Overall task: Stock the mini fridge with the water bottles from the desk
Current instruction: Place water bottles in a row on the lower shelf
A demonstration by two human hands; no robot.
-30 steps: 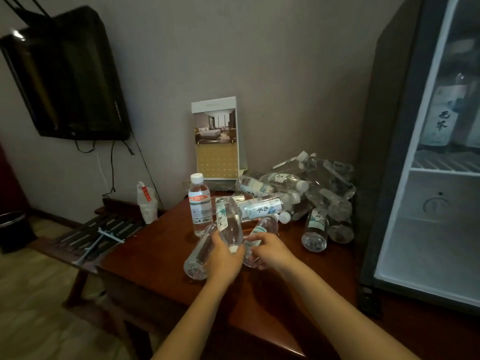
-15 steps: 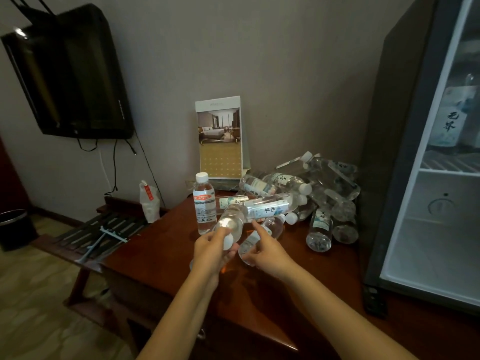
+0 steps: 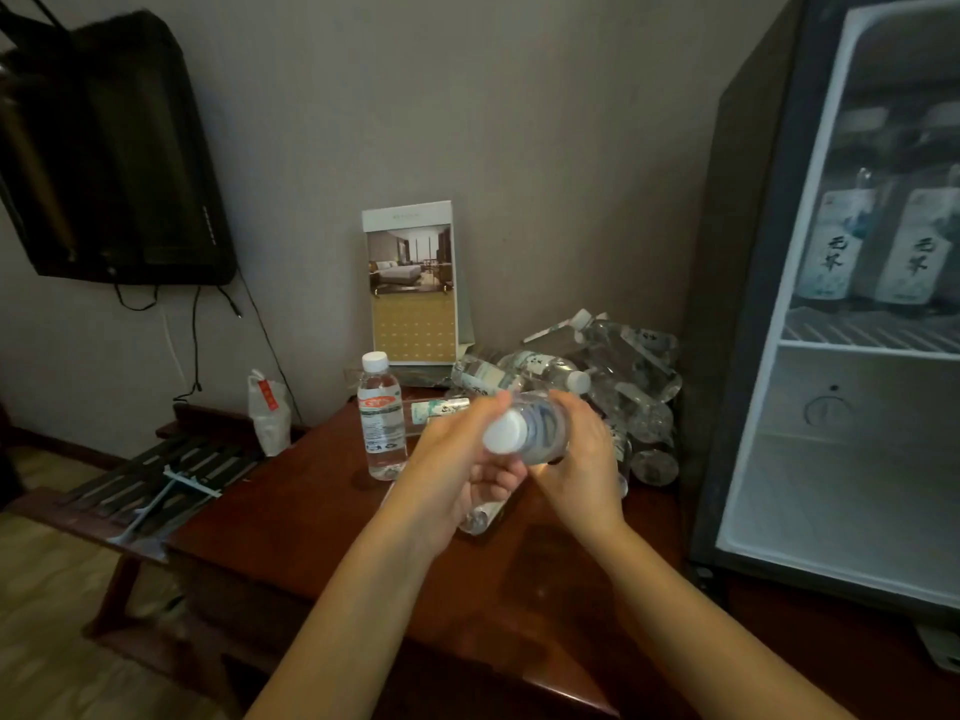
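Pick-up step: one water bottle held in both hands above the desk, not yet at the fridge.

The bottle lies roughly level, with its white cap toward the camera. The left hand curls round the cap end and the right hand wraps the body from the far side. A second bottle shows under the left hand; I cannot tell whether it is held. The pile of bottles lies just behind, against the wall, so most of the stock is unmoved. A red-label bottle stands upright to the left. The mini fridge stands open on the right, with two bottles upright on its upper shelf. Judged next: swing right, turn the bottle cap-up, and set it on a shelf without knocking the standing pair.
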